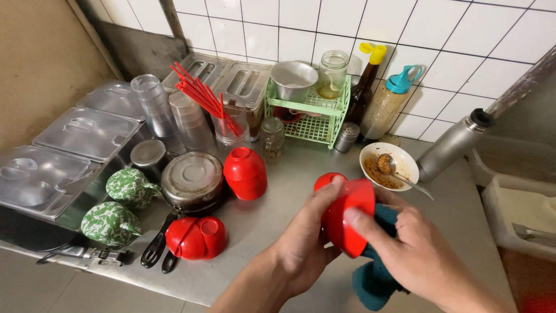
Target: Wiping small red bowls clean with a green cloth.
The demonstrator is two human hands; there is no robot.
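Head view looks down on a brushed stainless-steel counter (272,232) set against a white tiled wall (440,40); near its front edge a round red plastic bowl (347,214) is held tilted on its side above the counter, between the two hands; the step in hand reads as wiping the bowl with the dark teal cloth (376,272), which hangs bunched under the right palm; a fair judgement is that the next move calls for turning the bowl so the cloth reaches its unwiped side; the left hand (304,240) comes up from below, fingers curled shut around the bowl's base; the right hand (414,249) closes over its rim, thumb on the outer wall, pressing the cloth against it.
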